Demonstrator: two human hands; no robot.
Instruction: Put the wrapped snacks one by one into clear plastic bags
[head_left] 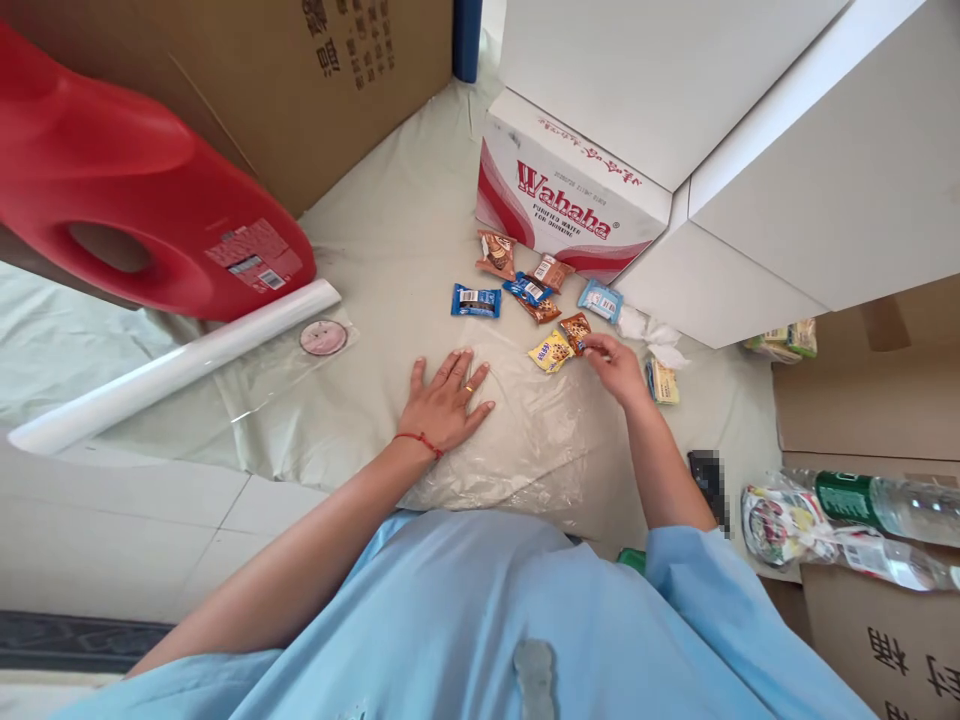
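My left hand point(446, 405) lies flat, fingers spread, on a clear plastic bag point(517, 450) on the pale green cloth. With fingertips pinched together, my right hand point(615, 370) grips the edge of a small brown snack packet point(576, 330). A yellow snack packet point(551, 352) touches that brown one on its left. Farther back lie a blue packet point(476, 301), a second blue packet point(529, 289) on top of other brown ones, an orange-brown packet point(496, 254) and a light blue packet point(600, 299). Crumpled white tissue point(656, 338) sits beyond my right wrist, with a small yellow packet point(663, 382) beside it.
A Wahaha water carton point(570, 195) and white cabinets point(817, 180) stand behind. At left are a red jug point(165, 190), a white roll point(180, 365) and a pink disc point(324, 338) in clear film. Plastic bottles point(892, 505) and a dark phone-like object point(707, 480) lie right.
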